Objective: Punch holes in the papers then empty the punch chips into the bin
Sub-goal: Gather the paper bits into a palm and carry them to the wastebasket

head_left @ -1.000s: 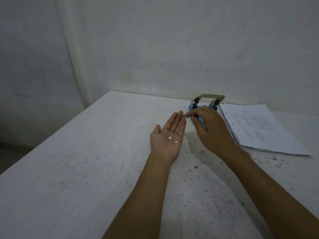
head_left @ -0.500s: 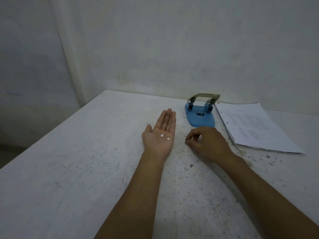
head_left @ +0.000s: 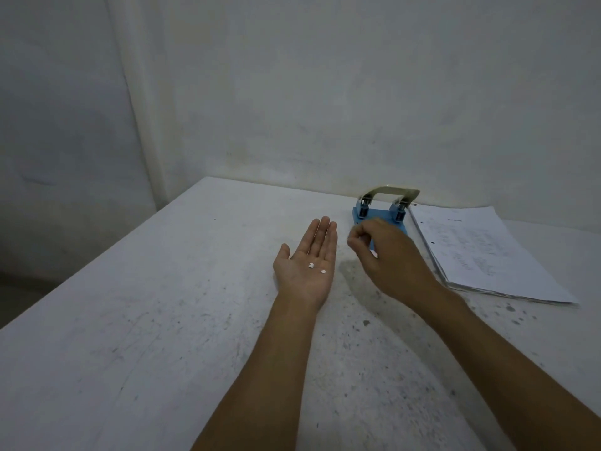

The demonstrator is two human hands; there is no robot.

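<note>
Two or three small white punch chips lie in the palm of my left hand, which rests flat on the tabletop, palm up, fingers straight and together. My right hand hovers just beside it, fingers curled inward with thumb and forefinger pinched; I cannot tell whether that grip holds a chip. Directly beyond my right knuckles stands the blue hole punch, its metal lever raised, partly hidden by the hand. Farther to the right of that hand lies the stack of papers, punched holes along its near-left edge.
</note>
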